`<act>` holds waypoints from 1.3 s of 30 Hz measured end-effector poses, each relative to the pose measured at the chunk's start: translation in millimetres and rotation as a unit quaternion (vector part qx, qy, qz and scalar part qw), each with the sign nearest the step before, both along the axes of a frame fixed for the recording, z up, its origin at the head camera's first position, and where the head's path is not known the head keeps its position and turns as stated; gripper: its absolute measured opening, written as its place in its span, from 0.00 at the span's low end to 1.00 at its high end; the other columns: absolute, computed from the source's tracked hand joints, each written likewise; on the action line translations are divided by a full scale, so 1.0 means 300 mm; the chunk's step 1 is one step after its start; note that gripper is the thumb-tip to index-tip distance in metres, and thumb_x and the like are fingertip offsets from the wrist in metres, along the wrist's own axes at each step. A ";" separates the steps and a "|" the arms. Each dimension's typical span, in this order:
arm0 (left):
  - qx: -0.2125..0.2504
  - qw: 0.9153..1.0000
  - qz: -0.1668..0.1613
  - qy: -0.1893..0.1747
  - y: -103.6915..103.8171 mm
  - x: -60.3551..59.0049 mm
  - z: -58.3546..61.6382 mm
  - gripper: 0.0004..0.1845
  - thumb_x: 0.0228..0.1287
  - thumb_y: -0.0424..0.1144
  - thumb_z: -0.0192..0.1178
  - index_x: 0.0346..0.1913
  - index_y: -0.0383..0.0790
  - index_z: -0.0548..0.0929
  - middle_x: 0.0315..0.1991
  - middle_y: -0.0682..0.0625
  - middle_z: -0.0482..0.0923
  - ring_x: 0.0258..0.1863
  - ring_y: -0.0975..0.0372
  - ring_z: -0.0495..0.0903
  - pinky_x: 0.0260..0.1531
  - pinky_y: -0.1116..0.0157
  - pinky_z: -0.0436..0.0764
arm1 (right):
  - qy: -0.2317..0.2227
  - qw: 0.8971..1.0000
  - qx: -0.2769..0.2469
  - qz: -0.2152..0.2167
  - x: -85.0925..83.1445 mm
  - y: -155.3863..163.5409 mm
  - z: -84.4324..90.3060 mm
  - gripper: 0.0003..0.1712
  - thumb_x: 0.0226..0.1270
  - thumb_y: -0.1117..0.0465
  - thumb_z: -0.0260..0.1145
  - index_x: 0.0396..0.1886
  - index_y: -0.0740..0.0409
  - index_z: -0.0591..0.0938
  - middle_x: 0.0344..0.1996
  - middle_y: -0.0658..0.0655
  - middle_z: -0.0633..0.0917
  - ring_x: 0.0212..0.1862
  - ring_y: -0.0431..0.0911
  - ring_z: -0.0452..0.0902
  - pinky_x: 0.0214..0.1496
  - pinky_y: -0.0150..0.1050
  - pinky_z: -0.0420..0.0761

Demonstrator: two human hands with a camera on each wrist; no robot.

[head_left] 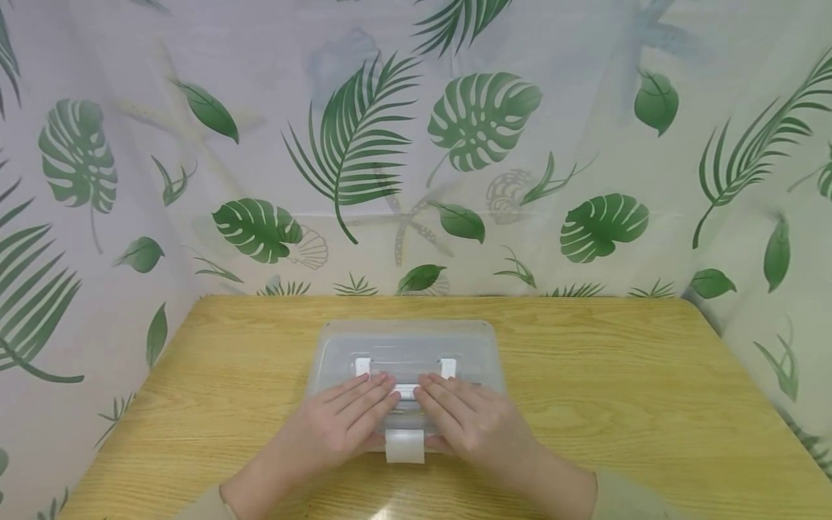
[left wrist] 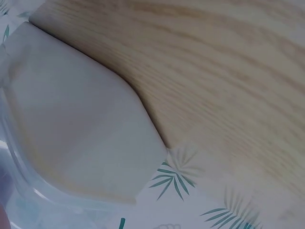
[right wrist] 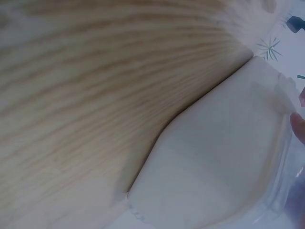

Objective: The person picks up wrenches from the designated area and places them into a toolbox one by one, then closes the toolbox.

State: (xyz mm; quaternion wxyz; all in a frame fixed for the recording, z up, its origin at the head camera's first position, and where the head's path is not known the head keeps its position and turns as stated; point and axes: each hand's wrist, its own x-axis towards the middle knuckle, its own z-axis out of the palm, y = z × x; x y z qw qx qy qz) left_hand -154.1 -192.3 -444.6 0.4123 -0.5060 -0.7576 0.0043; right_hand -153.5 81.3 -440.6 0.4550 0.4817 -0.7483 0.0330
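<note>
A translucent plastic storage box (head_left: 406,339) with a clear lid and white carrying handle (head_left: 406,392) sits near the middle of the table. On the left half of its lid lies my left hand (head_left: 334,426), fingers straight and slanting toward the handle. My right hand (head_left: 477,419) rests likewise on the right half. Both thumbs are at the box's front, on either side of a whitish latch (head_left: 405,446), partly hidden under the hands. The right wrist view shows a fingertip (right wrist: 298,125) near the lid's rim; the left wrist view shows mostly the box's pale side (left wrist: 86,114).
The wood-grain table (head_left: 617,390) extends around the box on both sides. Behind and beside it hangs a pale curtain (head_left: 403,180) printed with green leaves, shells and starfish.
</note>
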 end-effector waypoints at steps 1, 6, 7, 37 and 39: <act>0.003 1.000 0.002 -0.008 0.001 0.003 -0.002 0.26 0.85 0.50 0.47 0.62 0.34 0.86 0.60 0.43 0.88 0.60 0.57 0.89 0.61 0.60 0.88 | -0.006 1.000 -0.001 0.002 0.002 0.000 -0.001 0.32 0.90 0.45 0.46 0.55 0.64 0.89 0.51 0.59 0.93 0.51 0.49 0.93 0.50 0.40 0.93; 0.018 0.999 0.008 -0.045 0.001 0.014 -0.013 0.27 0.87 0.52 0.44 0.63 0.35 0.85 0.61 0.44 0.88 0.61 0.57 0.88 0.61 0.60 0.88 | -0.042 0.999 0.002 0.006 0.014 0.003 -0.005 0.36 0.70 0.38 0.70 0.59 0.66 0.87 0.55 0.61 0.92 0.55 0.51 0.92 0.54 0.43 0.92; 0.019 0.999 0.009 -0.048 0.001 0.015 -0.014 0.27 0.87 0.52 0.44 0.63 0.35 0.85 0.61 0.44 0.88 0.61 0.56 0.88 0.61 0.59 0.88 | -0.047 0.999 0.004 0.003 0.017 0.003 -0.006 0.39 0.64 0.37 0.74 0.60 0.66 0.86 0.56 0.61 0.91 0.56 0.51 0.91 0.55 0.43 0.92; 0.039 0.994 0.089 -0.057 0.046 0.066 -0.053 0.47 0.44 0.57 0.86 0.63 0.32 0.83 0.64 0.40 0.86 0.64 0.53 0.86 0.64 0.56 0.86 | 0.016 0.996 0.038 -0.077 0.051 -0.030 -0.028 0.43 0.49 0.40 0.80 0.55 0.70 0.86 0.55 0.66 0.91 0.55 0.54 0.91 0.55 0.45 0.92; 0.038 0.994 0.089 -0.057 0.046 0.066 -0.055 0.47 0.44 0.57 0.85 0.63 0.32 0.82 0.64 0.40 0.86 0.64 0.53 0.86 0.64 0.56 0.86 | 0.021 0.996 0.038 -0.076 0.049 -0.032 -0.030 0.44 0.48 0.40 0.80 0.55 0.70 0.86 0.54 0.66 0.91 0.55 0.54 0.91 0.55 0.46 0.92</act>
